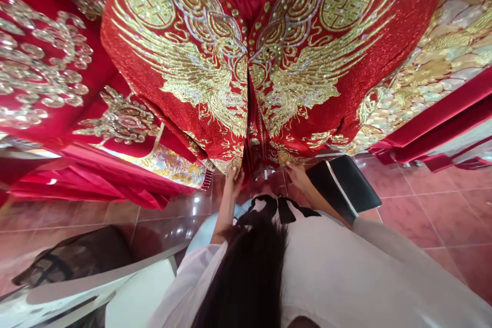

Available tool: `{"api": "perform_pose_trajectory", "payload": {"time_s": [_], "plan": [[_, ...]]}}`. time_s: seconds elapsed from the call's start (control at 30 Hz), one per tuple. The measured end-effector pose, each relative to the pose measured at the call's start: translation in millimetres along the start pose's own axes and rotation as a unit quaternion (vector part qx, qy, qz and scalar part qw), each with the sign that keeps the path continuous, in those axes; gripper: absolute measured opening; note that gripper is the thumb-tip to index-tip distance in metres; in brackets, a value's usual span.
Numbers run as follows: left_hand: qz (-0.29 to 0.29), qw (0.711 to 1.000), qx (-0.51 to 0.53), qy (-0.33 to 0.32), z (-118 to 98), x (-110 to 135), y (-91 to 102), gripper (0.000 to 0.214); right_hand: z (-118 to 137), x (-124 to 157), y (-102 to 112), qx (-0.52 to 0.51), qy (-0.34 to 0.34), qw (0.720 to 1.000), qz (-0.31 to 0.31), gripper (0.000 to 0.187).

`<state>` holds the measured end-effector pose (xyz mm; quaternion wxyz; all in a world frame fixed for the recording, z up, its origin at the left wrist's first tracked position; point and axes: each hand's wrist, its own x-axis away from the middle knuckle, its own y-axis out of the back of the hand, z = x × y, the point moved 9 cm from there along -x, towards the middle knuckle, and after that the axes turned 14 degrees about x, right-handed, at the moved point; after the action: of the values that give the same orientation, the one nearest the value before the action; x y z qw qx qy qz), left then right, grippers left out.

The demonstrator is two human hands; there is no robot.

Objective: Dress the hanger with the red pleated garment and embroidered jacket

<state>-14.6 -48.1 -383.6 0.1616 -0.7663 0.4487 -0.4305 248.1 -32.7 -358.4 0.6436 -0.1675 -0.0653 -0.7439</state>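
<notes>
A red jacket with gold embroidered birds and round emblems hangs in front of me, its front parted down the middle. At the bottom corner of its left panel, my left hand pinches the gold-embroidered hem. My right hand grips the matching hem corner of the right panel. Between the two panels a red inner layer with a line of gold trim shows. Some of my fingers are hidden behind the cloth.
Red garments with crystal ornaments hang at the left, and a gold-patterned cloth at the right. A black box-like object is beside my right forearm. A dark bag and a white plastic chair are at lower left, over the tiled floor.
</notes>
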Motion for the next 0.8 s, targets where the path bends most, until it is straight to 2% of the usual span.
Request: {"api": "perform_pose_trajectory", "payload": {"time_s": [0.17,0.33,0.5,0.63,0.8], "plan": [[0.0,1.0,-0.007,0.029,19.3,11.8,-14.9,0.018,-1.6,13.5,-19.2,-0.077,-0.019,0.997,0.003,0.044],[0.044,0.999,-0.013,0.023,40.3,32.8,-48.3,0.028,5.1,28.7,-40.1,-0.111,-0.035,0.992,0.046,0.037],[0.081,0.997,-0.014,0.012,51.3,52.7,-76.9,0.042,14.8,31.7,-49.4,-0.107,-0.045,0.991,0.068,0.046],[0.08,0.997,-0.018,-0.006,52.5,57.9,-84.4,0.053,18.4,33.2,-44.3,-0.086,-0.06,0.992,0.071,0.046],[0.056,0.998,-0.033,-0.023,49.1,58.7,-81.8,0.047,23.5,37.2,-43.4,-0.122,-0.076,0.987,0.065,0.051]]}}
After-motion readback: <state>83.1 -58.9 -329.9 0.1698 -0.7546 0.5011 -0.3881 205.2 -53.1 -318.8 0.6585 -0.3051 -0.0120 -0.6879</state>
